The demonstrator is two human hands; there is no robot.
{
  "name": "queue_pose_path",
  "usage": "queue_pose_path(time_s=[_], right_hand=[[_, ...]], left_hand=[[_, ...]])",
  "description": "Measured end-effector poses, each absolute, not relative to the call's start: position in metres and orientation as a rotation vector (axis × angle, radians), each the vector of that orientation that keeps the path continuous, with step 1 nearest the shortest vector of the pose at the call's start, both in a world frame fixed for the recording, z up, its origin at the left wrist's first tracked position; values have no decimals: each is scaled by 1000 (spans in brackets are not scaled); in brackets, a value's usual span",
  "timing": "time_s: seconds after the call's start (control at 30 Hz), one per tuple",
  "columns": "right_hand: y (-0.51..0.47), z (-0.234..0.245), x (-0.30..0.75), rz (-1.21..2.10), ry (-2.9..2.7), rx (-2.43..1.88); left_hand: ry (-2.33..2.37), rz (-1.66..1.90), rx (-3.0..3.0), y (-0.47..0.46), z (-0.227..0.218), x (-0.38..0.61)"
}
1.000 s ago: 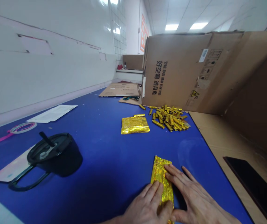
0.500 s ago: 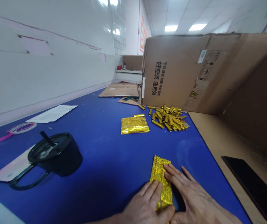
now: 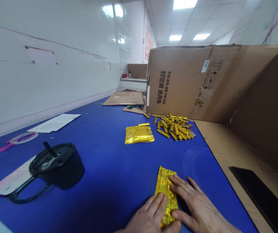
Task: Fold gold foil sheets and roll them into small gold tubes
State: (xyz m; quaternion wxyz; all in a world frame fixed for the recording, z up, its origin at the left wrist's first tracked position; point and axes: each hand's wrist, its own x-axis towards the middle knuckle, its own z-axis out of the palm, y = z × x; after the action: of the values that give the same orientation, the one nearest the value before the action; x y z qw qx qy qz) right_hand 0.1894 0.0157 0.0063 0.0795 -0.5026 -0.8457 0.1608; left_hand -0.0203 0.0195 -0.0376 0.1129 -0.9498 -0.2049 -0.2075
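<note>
At far left on the blue desk [image 3: 100, 161] lie a tape roll [image 3: 19, 139] and a pale sheet [image 3: 10, 176], with the black mug [image 3: 58, 170] overlapping the sheet and a paper [image 3: 56, 123] farther back; all sit well apart from the hands, so they leave elbow room. Next comes the gold stack [image 3: 139, 134], lying flat beyond the hands. Nearer, the left hand [image 3: 151, 215] rests on the left side of the foil [image 3: 163, 181], its fingers close together and laid down, pinching nothing that I can see. The foil lies flat on the desk under both hands, its far end bare. The roll pile [image 3: 178, 129] sits behind, against the box [image 3: 175, 81]. The right hand [image 3: 198, 204] has its fingers spread, two tips on the foil's right edge, the thumb near its lower part and one finger held off to the right; whether that one touches the desk I cannot tell. To do this well, I would press evenly with both hands, hold the long edges parallel, and smooth toward the far end with light pads, since such thin, crinkled foil probably creases or slides easily
</note>
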Motion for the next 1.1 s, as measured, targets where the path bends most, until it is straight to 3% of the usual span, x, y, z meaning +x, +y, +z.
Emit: queue_pose_path(time_s=[0.93, 1.1], right_hand=[[17, -3, 196, 417, -2566, -1490], [17, -5, 196, 394, -2568, -1486]], left_hand=[[-500, -502, -2741, 16, -21, -22], [-599, -291, -2921, 15, -8, -22]])
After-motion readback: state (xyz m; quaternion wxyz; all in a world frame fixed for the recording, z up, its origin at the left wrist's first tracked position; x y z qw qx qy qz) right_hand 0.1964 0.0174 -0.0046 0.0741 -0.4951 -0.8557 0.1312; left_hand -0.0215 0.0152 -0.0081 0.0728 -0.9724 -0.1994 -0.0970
